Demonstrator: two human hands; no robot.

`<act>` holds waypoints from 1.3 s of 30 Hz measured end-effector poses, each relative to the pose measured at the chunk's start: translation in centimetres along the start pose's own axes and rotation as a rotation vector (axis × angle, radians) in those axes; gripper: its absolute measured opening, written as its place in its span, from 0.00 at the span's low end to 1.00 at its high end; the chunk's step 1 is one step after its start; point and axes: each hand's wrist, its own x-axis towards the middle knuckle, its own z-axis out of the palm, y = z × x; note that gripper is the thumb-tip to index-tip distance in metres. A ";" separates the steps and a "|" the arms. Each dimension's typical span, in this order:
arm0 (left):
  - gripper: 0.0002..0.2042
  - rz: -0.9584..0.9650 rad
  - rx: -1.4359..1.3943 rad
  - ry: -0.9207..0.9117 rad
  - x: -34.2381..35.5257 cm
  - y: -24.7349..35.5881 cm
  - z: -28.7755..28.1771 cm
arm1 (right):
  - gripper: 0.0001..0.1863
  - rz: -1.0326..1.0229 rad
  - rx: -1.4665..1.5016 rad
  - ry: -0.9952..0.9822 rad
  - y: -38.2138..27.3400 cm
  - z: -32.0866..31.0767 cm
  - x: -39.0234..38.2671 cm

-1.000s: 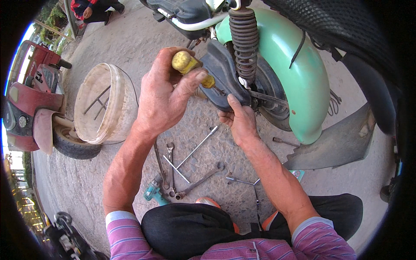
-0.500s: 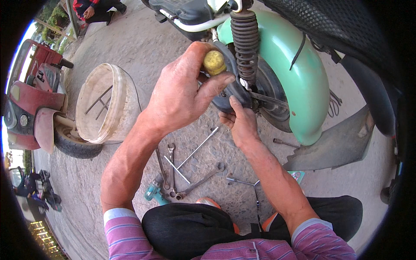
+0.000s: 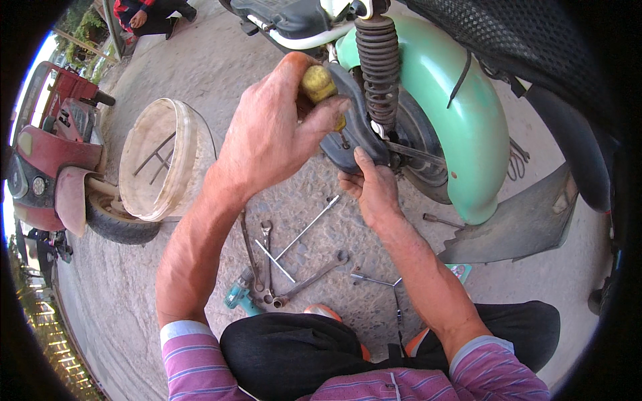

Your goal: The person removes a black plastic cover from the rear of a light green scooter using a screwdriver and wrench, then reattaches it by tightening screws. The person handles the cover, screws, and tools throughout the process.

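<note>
My left hand is closed around a yellow-handled screwdriver, whose shaft points down onto a fastener on a black plastic cover beside the rear wheel of a scooter. My right hand grips the lower edge of that cover, thumb on its face and fingers curled beneath. Just right of the cover are a coil-spring shock absorber and the mint-green fender. Below my hands, on the rough ground, lie several wrenches, a metal T-handle tool and a teal drill.
A white bucket holding metal bars stands left, beside a red vehicle. A person in a red and dark jacket squats at top left. A dark rubber mat lies at right; dark mesh overhangs the upper right.
Since a second ago my left hand and the screwdriver handle have shifted up and right, the handle now more upright; in the last half second they moved slightly upward. My right hand stays on the cover.
</note>
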 end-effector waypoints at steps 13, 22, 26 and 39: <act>0.18 -0.016 0.052 0.019 0.8 0.4 -0.1 | 0.24 -0.006 -0.026 0.018 0.6 0.0 0.4; 0.18 -0.034 0.257 -0.005 0.9 1.2 -0.9 | 0.22 -0.037 -0.042 0.003 0.6 -0.2 0.5; 0.18 0.060 0.195 -0.076 1.3 1.7 -0.7 | 0.22 -0.035 -0.048 0.020 0.5 0.1 0.3; 0.21 -0.018 0.381 -0.209 2.3 2.3 -1.7 | 0.21 -0.024 -0.034 0.021 0.2 0.3 0.2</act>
